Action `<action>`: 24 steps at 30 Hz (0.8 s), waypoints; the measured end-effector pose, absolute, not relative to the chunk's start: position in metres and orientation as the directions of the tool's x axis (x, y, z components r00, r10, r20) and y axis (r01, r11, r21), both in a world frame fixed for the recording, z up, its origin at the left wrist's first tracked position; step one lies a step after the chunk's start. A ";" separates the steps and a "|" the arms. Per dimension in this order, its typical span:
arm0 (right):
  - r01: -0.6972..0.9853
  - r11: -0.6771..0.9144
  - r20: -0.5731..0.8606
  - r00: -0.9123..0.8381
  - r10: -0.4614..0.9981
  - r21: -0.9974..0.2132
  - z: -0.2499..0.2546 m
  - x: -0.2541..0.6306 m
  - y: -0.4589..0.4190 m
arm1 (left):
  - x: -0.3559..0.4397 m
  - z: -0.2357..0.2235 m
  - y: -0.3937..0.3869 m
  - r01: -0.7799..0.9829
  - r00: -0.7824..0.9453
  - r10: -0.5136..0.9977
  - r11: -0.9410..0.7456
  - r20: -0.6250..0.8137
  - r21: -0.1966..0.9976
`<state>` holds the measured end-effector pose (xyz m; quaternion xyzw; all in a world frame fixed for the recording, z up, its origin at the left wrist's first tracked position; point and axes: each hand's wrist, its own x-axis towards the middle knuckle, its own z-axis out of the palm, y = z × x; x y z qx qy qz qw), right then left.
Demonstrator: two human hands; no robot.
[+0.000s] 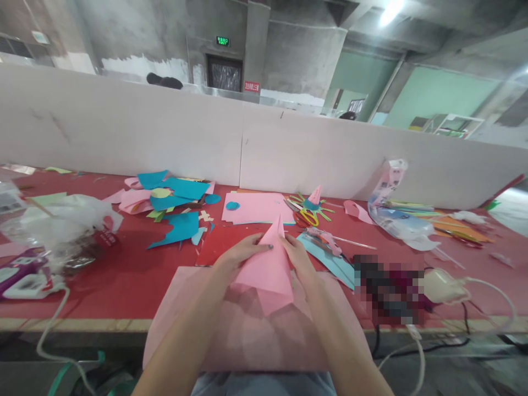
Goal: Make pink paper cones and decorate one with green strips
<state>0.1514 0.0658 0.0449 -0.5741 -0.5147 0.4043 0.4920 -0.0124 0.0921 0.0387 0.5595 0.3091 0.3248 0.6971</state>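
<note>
Both my hands hold a pink paper cone above the near edge of the red table. My left hand grips the cone's left side with the fingers curled over it. My right hand presses on its right side. The cone's tip points away from me. A large pink sheet lies under my forearms and hangs over the table edge.
Blue and pink paper scraps lie at the back left, a flat pink sheet behind the cone. Scissors and a small pink cone sit at centre right. A plastic bag is at left, a white partition behind.
</note>
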 end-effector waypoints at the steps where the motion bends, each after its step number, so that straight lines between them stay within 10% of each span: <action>1: 0.197 0.021 0.050 0.142 0.989 -0.980 0.045 0.151 0.067 | -0.012 0.038 0.092 -0.106 0.597 0.799 0.167 -0.072 0.980; 16: 0.173 0.052 0.072 0.116 0.991 -0.984 0.029 0.154 0.098 | -0.011 0.034 0.091 0.031 0.618 0.766 0.200 -0.176 0.979; 24: 0.514 0.084 0.241 0.247 0.939 -0.854 0.033 0.185 0.094 | -0.012 0.029 0.094 0.070 0.588 0.785 0.193 -0.197 0.979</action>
